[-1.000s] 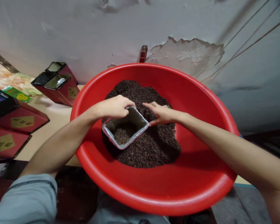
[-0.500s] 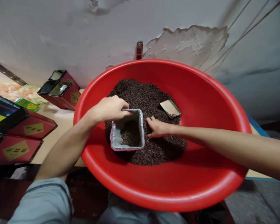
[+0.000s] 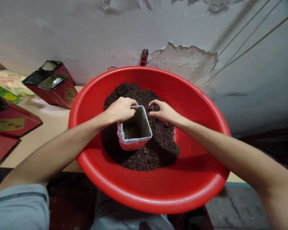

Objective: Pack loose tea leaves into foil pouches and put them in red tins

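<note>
My left hand is closed on the rim of a red tin lined with a silvery bag, which tilts above the dark tea leaves. Some leaves lie at the bottom of the tin. Just right of the tin's opening, my right hand is curled around a clump of tea leaves. The heap lies in a large red basin, under both hands. The pale flat piece seen earlier in the heap is mostly hidden by my right hand.
On the table left of the basin stand more red tins, some with open tops, and nearer ones with yellow labels. A green box lies behind them. The peeling wall rises behind the basin; cords hang at right.
My right hand has come up from the heap with tea leaves in its fingers. The tin has shifted and tipped slightly in my left hand. My view has turned a little to the right.
</note>
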Action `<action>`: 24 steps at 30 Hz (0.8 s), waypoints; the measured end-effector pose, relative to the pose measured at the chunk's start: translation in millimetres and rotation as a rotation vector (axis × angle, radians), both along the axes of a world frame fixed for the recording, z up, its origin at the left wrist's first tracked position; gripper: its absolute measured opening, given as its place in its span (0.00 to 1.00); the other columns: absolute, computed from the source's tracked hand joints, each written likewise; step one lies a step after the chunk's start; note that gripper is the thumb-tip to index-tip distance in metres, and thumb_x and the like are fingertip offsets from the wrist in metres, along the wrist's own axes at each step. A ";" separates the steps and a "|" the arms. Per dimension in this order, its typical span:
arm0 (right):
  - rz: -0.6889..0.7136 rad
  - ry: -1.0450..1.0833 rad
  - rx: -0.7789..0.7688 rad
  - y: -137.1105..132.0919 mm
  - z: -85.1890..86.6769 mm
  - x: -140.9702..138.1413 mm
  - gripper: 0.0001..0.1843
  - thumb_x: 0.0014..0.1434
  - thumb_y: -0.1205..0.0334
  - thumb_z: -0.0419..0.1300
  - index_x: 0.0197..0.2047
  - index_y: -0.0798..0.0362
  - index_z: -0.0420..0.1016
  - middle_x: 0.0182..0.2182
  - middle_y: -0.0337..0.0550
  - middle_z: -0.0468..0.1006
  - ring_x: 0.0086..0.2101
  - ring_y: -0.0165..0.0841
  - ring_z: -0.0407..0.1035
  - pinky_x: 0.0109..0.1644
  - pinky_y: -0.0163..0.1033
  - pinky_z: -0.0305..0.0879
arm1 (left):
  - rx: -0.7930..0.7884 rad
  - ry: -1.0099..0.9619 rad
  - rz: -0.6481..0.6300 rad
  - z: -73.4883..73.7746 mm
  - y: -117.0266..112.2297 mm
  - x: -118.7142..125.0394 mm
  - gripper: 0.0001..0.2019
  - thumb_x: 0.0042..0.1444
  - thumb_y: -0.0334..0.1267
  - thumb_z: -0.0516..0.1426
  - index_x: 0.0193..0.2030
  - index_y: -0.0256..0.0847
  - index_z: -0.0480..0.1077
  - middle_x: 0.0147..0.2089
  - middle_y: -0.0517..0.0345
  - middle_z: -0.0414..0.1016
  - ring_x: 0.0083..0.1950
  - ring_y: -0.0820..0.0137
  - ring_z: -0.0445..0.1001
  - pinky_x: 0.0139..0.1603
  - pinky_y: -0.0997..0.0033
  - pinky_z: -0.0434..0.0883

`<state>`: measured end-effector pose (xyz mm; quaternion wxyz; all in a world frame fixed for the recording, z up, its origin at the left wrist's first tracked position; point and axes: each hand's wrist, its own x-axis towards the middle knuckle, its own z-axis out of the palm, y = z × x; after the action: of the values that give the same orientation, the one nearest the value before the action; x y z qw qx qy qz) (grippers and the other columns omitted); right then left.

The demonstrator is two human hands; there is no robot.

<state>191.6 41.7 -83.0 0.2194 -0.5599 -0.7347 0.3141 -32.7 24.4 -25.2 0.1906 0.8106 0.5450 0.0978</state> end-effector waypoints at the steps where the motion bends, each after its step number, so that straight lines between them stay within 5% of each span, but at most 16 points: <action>1: -0.044 0.115 -0.003 -0.5 12.0 0.0 0.18 0.54 0.55 0.63 0.48 0.49 0.69 0.29 0.35 0.72 0.24 0.30 0.65 0.26 0.36 0.64 | -0.042 -0.085 -0.010 -2.3 2.8 1.1 0.19 0.54 0.32 0.56 0.51 0.42 0.80 0.49 0.52 0.84 0.50 0.62 0.80 0.51 0.67 0.74; 4: -0.001 0.337 0.135 -12.5 39.6 -6.4 0.20 0.60 0.48 0.59 0.52 0.45 0.64 0.31 0.35 0.71 0.26 0.31 0.66 0.25 0.36 0.63 | -0.114 -0.294 0.007 -7.7 10.2 3.6 0.22 0.49 0.27 0.56 0.51 0.38 0.79 0.52 0.52 0.83 0.52 0.65 0.79 0.55 0.69 0.73; 7: 0.110 0.337 0.297 -33.4 51.2 -22.6 0.24 0.63 0.42 0.57 0.56 0.43 0.61 0.37 0.38 0.71 0.30 0.32 0.68 0.29 0.37 0.66 | -0.143 -0.429 0.027 -11.2 13.4 4.9 0.21 0.47 0.26 0.55 0.49 0.36 0.78 0.50 0.51 0.83 0.50 0.66 0.79 0.55 0.68 0.74; 14: 0.113 0.324 0.439 -56.1 48.2 -59.7 0.21 0.66 0.46 0.57 0.57 0.45 0.60 0.44 0.43 0.70 0.40 0.35 0.68 0.43 0.41 0.71 | -0.135 -0.478 -0.091 -17.7 17.9 -1.1 0.10 0.49 0.31 0.52 0.36 0.36 0.73 0.39 0.55 0.80 0.43 0.66 0.75 0.46 0.67 0.73; 24: 0.142 0.451 0.373 -61.4 51.7 -62.1 0.16 0.59 0.53 0.63 0.45 0.48 0.64 0.43 0.42 0.71 0.44 0.36 0.68 0.48 0.42 0.69 | -0.015 -0.355 -0.270 -19.4 25.6 -6.8 0.05 0.48 0.33 0.55 0.32 0.38 0.71 0.34 0.58 0.75 0.40 0.66 0.72 0.46 0.65 0.72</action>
<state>129.5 -19.7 -31.3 0.4537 -0.3731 -0.7497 0.3048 -39.6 50.0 -44.6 0.3011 0.8448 0.3901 0.2083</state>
